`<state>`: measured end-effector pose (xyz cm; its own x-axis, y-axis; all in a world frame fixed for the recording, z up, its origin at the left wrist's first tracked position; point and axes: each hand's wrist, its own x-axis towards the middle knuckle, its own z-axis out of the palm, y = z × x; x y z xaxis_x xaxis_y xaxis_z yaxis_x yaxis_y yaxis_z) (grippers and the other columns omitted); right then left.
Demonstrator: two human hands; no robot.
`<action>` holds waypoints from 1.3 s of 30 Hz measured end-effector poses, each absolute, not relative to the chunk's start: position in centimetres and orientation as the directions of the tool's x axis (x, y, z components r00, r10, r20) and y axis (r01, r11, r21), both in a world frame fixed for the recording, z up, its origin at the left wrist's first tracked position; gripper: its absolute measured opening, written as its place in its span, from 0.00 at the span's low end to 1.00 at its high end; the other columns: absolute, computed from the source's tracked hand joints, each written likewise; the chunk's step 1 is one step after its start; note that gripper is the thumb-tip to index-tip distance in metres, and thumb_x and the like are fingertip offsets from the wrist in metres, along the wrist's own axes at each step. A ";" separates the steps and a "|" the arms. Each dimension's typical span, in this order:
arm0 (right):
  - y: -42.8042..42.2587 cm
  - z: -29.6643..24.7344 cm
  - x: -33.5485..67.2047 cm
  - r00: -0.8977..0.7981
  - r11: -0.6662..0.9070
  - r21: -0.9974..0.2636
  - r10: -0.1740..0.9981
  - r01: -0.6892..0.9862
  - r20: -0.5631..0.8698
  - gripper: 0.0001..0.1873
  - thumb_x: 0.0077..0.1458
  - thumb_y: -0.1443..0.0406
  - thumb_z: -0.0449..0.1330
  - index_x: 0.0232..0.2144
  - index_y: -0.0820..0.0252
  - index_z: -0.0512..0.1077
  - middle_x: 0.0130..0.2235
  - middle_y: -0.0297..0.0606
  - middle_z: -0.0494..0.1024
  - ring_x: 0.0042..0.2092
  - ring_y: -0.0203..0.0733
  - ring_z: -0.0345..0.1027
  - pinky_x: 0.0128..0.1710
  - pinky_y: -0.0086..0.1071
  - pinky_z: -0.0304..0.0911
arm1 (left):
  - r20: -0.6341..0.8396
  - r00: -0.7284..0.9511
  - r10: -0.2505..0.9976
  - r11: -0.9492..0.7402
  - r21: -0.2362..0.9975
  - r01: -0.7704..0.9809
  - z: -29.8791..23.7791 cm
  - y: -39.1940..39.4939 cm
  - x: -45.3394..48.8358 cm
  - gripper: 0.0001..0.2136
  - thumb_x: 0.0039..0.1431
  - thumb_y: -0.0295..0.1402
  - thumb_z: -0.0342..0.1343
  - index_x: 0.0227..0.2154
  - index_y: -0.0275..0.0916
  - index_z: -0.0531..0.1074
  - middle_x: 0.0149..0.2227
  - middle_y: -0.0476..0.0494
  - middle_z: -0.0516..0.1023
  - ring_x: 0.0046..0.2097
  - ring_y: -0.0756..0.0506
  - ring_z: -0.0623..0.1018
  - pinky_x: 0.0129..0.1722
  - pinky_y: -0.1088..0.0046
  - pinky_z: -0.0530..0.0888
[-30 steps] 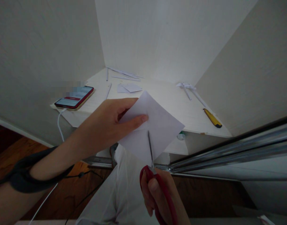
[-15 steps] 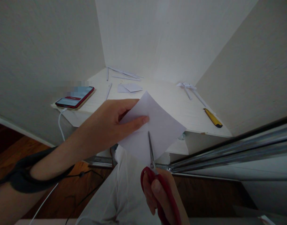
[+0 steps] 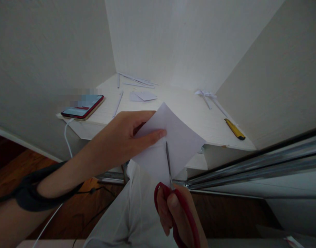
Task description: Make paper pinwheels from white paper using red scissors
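Note:
A square sheet of white paper (image 3: 182,137) is pinched in my left hand (image 3: 137,132), thumb on top and the other fingers hidden underneath. One corner of the sheet points away from me over the shelf edge. My right hand (image 3: 180,210) grips a pair of scissors (image 3: 169,163) by the red handles. Their blades lie along the paper from its near corner toward the middle, the tip just short of my left thumb. Only one blade shows clearly on top; the other seems hidden under the sheet.
On the white shelf (image 3: 183,113) lie a phone (image 3: 82,106) with a white cable, folded paper pieces (image 3: 144,96), thin paper strips (image 3: 137,81), a bundle of paper rolls (image 3: 206,96) and a yellow utility knife (image 3: 234,129). Metal rails (image 3: 263,162) run along the right.
The scissors have moved slightly farther into the sheet, and their blades look more closed. My left hand and the paper have shifted a little to the right.

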<state>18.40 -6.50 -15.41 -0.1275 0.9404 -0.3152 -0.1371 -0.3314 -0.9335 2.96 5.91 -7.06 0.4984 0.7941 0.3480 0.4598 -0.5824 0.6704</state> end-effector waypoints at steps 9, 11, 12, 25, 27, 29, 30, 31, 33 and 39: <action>-6.6 -15.3 18.3 -0.114 -0.334 -0.933 0.940 -0.130 -0.321 0.32 0.46 0.36 0.56 0.18 0.57 0.60 0.17 0.26 0.56 0.19 0.30 0.51 0.19 0.27 0.43 | 0.319 0.503 0.803 -0.562 0.687 0.461 -7.2 6.0 2.9 0.13 0.60 0.40 0.53 0.24 0.37 0.68 0.21 0.55 0.67 0.23 0.53 0.64 0.19 0.79 0.57; -6.6 -15.3 18.3 -0.113 -0.330 -0.936 0.942 -0.123 -0.317 0.32 0.48 0.37 0.56 0.18 0.57 0.60 0.17 0.26 0.56 0.19 0.30 0.51 0.19 0.27 0.43 | 0.338 0.501 0.797 -0.573 0.683 0.452 -7.4 6.0 2.9 0.13 0.59 0.40 0.53 0.23 0.37 0.68 0.21 0.55 0.67 0.23 0.53 0.65 0.19 0.79 0.57; -6.6 -15.3 18.3 -0.115 -0.323 -0.939 0.944 -0.117 -0.310 0.32 0.48 0.36 0.55 0.19 0.57 0.60 0.18 0.26 0.56 0.20 0.30 0.51 0.19 0.27 0.44 | 0.349 0.497 0.794 -0.579 0.681 0.448 -7.4 6.0 2.9 0.13 0.59 0.40 0.53 0.23 0.37 0.68 0.21 0.55 0.67 0.23 0.53 0.65 0.19 0.79 0.57; -9.0 -19.1 21.4 -0.108 -0.434 -0.898 0.899 -0.074 -0.425 0.33 0.38 0.38 0.65 0.29 0.62 0.73 0.24 0.30 0.65 0.21 0.29 0.52 0.20 0.25 0.49 | 0.284 0.449 0.847 -0.468 0.799 0.377 -6.7 7.0 1.5 0.08 0.58 0.34 0.55 0.26 0.36 0.72 0.23 0.56 0.69 0.21 0.55 0.67 0.17 0.84 0.61; -9.1 -20.4 23.2 -0.053 -0.396 -0.913 0.918 -0.098 -0.393 0.31 0.42 0.39 0.63 0.32 0.61 0.72 0.21 0.29 0.64 0.18 0.30 0.51 0.19 0.26 0.49 | 0.259 0.510 0.821 -0.489 0.779 0.392 -6.7 7.2 1.2 0.10 0.58 0.34 0.55 0.24 0.36 0.71 0.21 0.56 0.68 0.21 0.56 0.65 0.17 0.84 0.60; -8.6 -20.8 24.7 -0.015 -0.316 -0.938 0.948 -0.139 -0.318 0.25 0.53 0.43 0.58 0.30 0.59 0.71 0.20 0.30 0.65 0.21 0.33 0.55 0.21 0.27 0.51 | 0.239 0.575 0.782 -0.527 0.747 0.406 -6.9 7.4 1.1 0.12 0.58 0.33 0.55 0.21 0.36 0.69 0.19 0.58 0.65 0.19 0.56 0.62 0.17 0.84 0.58; -8.2 -20.6 25.2 -0.030 -0.243 -0.958 0.970 -0.149 -0.241 0.24 0.54 0.44 0.58 0.26 0.59 0.68 0.19 0.31 0.65 0.21 0.34 0.56 0.21 0.28 0.52 | 0.224 0.604 0.765 -0.544 0.727 0.420 -7.0 7.4 1.1 0.13 0.58 0.33 0.55 0.19 0.36 0.67 0.18 0.58 0.63 0.19 0.56 0.61 0.17 0.84 0.57; -7.7 -20.2 25.5 -0.039 -0.163 -0.973 0.987 -0.164 -0.159 0.24 0.52 0.43 0.59 0.25 0.58 0.67 0.19 0.31 0.65 0.21 0.34 0.54 0.21 0.28 0.50 | 0.199 0.633 0.748 -0.557 0.707 0.436 -7.2 7.4 1.1 0.14 0.58 0.34 0.55 0.18 0.36 0.67 0.17 0.58 0.63 0.19 0.56 0.61 0.17 0.83 0.56; -6.7 -19.0 25.4 0.022 -0.029 -0.981 0.999 -0.192 -0.034 0.24 0.49 0.42 0.61 0.27 0.57 0.67 0.21 0.31 0.66 0.21 0.34 0.56 0.20 0.28 0.51 | 0.120 0.706 0.698 -0.572 0.686 0.450 -7.6 7.2 1.4 0.14 0.59 0.34 0.56 0.19 0.36 0.69 0.19 0.56 0.68 0.21 0.56 0.65 0.18 0.83 0.57; -5.6 -16.1 22.2 0.108 -0.076 -0.985 0.990 -0.156 -0.093 0.25 0.38 0.44 0.69 0.28 0.57 0.73 0.21 0.28 0.63 0.23 0.33 0.53 0.21 0.28 0.48 | -0.088 0.847 0.524 -0.523 0.751 0.402 -8.7 6.4 2.5 0.09 0.60 0.36 0.55 0.27 0.40 0.76 0.24 0.54 0.77 0.25 0.52 0.73 0.22 0.80 0.63</action>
<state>22.20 -5.62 -16.13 0.1082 0.9897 -0.0935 -0.1563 -0.0759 -0.9848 2.54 6.42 -8.72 0.8470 0.5243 -0.0882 0.4021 -0.5232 0.7514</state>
